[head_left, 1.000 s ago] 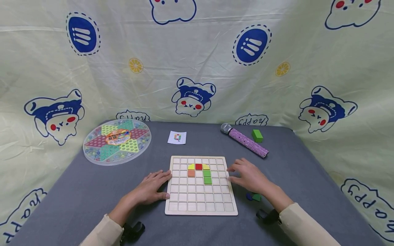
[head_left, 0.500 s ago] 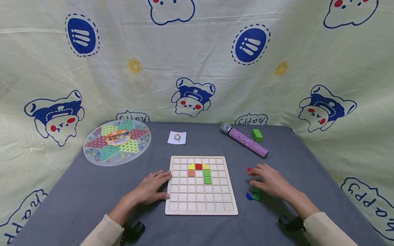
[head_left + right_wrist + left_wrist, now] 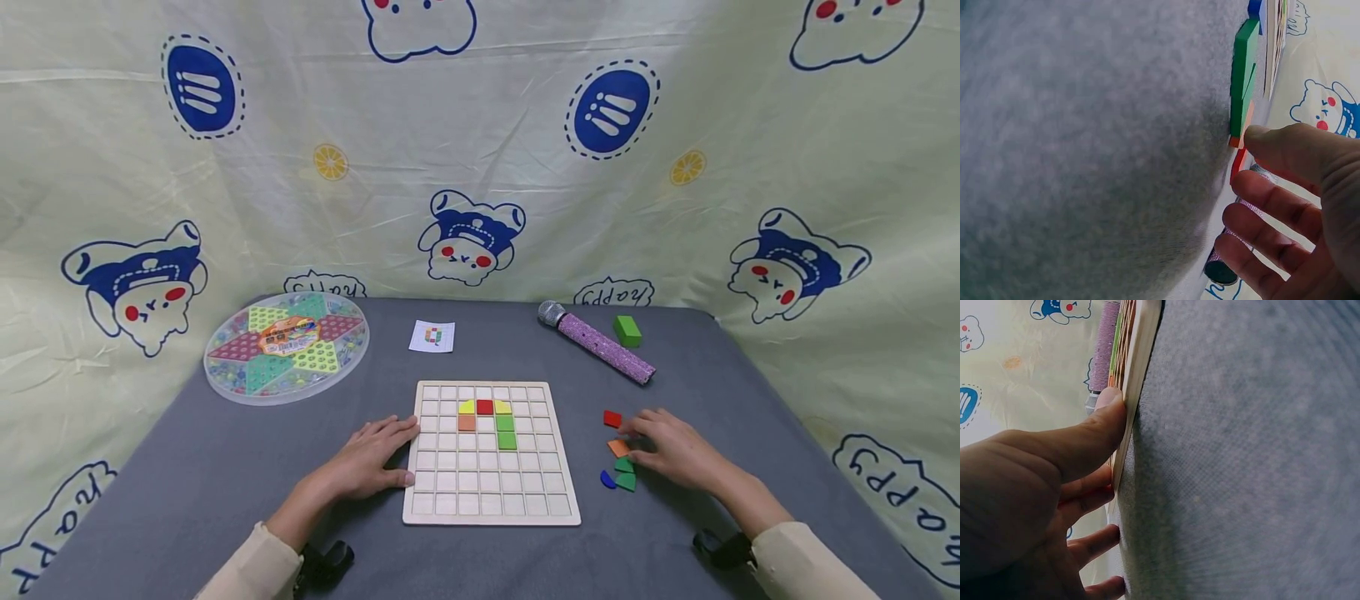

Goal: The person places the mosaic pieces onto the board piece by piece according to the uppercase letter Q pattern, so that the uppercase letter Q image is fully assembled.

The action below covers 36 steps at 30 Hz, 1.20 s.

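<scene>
My left hand [image 3: 372,456] rests at the left edge of a pale gridded wooden board [image 3: 450,483], its thumb and fingertips against the rim in the left wrist view. Set in the board's cells are yellow, red, orange and green tiles, including a red square [image 3: 484,407]. Right of the board, my right hand [image 3: 672,447] hovers by loose pieces, with nothing visible held. Its thumb is right at an orange piece [image 3: 618,448]; its fingers lie near a red square piece [image 3: 612,418]. Two green pieces [image 3: 625,481] and a blue curved piece [image 3: 607,479] sit just nearer.
A small white card with a coloured pattern [image 3: 431,337] lies behind the board. At the back left is a round Chinese checkers set [image 3: 285,346]. A purple glittery microphone [image 3: 600,343] and a green block [image 3: 627,331] lie at the back right.
My right hand has moved from the board's right edge rightward to the loose pieces, then slightly further right, uncovering the red and orange pieces. My left hand has stayed on the board's edge.
</scene>
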Motion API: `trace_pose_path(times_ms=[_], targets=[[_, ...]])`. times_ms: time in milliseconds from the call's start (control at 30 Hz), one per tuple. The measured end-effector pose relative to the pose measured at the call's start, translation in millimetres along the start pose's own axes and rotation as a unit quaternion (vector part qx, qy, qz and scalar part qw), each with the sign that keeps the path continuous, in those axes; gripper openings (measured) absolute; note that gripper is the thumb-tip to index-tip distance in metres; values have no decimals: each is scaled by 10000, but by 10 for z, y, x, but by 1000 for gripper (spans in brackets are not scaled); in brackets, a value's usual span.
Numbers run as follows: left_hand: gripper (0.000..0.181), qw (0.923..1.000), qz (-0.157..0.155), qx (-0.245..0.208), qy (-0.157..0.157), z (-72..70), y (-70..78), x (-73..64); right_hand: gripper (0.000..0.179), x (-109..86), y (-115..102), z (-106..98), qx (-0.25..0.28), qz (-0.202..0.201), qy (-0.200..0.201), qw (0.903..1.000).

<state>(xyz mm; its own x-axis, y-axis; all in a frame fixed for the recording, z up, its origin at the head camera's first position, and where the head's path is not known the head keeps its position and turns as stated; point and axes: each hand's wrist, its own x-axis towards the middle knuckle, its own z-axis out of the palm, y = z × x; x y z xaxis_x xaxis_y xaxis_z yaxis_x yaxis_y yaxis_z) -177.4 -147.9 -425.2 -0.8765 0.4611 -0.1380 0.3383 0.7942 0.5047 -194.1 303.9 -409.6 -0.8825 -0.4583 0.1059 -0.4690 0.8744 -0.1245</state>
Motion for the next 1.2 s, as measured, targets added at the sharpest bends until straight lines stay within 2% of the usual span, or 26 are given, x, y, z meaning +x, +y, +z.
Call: trace_pose_path(times_ms=[633, 1200], targets=[[72, 10000, 38, 10, 27, -6, 17, -10, 27, 13, 32, 39, 92, 182, -220, 9995], [71, 9999, 104, 9, 88, -13, 19, -26, 18, 27, 49, 50, 176, 284, -318, 9989]])
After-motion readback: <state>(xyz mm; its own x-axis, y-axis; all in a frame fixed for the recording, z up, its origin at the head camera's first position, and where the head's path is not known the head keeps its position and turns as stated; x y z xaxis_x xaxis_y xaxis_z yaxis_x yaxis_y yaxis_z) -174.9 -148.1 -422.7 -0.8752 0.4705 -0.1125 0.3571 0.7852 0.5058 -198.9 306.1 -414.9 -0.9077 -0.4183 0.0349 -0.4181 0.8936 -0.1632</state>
